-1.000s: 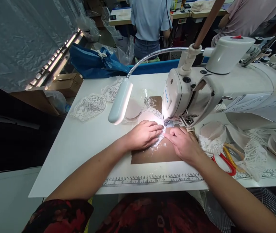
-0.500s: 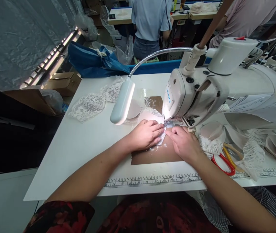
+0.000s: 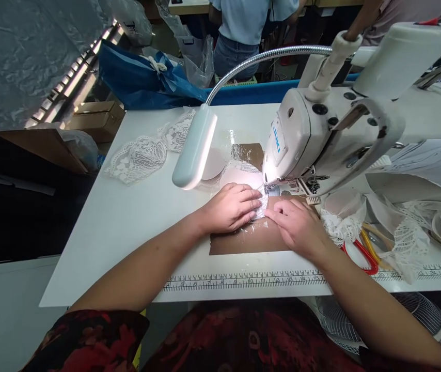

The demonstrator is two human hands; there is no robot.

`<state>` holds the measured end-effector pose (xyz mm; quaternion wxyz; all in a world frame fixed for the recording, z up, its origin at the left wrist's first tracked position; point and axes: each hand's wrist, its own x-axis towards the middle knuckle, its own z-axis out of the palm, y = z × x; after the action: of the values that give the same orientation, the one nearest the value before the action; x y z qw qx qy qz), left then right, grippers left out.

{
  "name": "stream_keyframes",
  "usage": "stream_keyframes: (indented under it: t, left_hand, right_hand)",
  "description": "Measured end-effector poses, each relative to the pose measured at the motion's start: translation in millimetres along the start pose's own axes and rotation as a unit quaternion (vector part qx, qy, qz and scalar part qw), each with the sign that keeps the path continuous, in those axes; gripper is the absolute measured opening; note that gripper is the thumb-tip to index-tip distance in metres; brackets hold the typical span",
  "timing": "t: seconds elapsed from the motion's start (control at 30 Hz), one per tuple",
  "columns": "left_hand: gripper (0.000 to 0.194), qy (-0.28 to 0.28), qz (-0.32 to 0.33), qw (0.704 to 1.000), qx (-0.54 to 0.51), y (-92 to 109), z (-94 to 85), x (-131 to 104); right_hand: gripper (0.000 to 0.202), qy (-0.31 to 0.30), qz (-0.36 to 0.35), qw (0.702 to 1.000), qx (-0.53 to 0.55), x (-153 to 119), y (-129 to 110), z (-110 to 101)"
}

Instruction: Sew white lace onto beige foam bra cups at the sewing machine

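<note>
A white lace-covered cup (image 3: 239, 175) lies under the needle area of the white sewing machine (image 3: 282, 139), on a brown sheet (image 3: 239, 245). My left hand (image 3: 234, 207) rests palm down on the cup, its fingers lying flat over the lace, left of the presser foot. Just right of it, my right hand (image 3: 296, 223) has thumb and index finger closed together at the lace edge, its other fingers curled under. The needle tip is too small to make out. Behind the left hand sits a plain round pad (image 3: 213, 164), partly hidden by the lamp head.
The lamp (image 3: 195, 147) hangs over the table from a bendy metal neck. Lace pieces (image 3: 139, 160) lie back left. At right are lace cups (image 3: 344, 212), red-handled scissors (image 3: 369, 261) and a ruler strip (image 3: 243, 280). Beyond the table, people stand or sit.
The view has shifted, so the machine looks larger and further right. The hands have moved slightly apart, and more lace shows between them near the presser foot.
</note>
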<state>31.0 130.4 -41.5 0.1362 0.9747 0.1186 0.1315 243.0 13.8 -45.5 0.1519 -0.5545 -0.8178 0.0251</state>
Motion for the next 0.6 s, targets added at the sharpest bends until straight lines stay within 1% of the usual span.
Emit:
stream_keyframes:
  t: [0.1,0.2,0.37,0.6]
  left_hand:
    - [0.034,0.007,0.017,0.999,-0.026,-1.4,-1.0,-1.4]
    - [0.031,0.002,0.031,0.999,-0.039,-1.7,-1.6,-1.6]
    - [0.029,0.001,0.056,0.998,-0.043,-0.2,-3.2,-0.5]
    - [0.027,-0.008,0.062,0.997,-0.038,1.7,-3.8,0.2]
  right_hand:
    - [0.035,-0.024,-0.028,0.999,0.021,-0.8,-1.3,-2.1]
    - [0.035,-0.038,-0.043,0.998,0.032,-0.8,-1.9,-3.1]
    - [0.034,-0.034,-0.055,0.997,0.041,-1.4,-2.0,-3.2]
    - [0.035,-0.031,-0.054,0.996,0.059,-1.3,-2.3,-3.9]
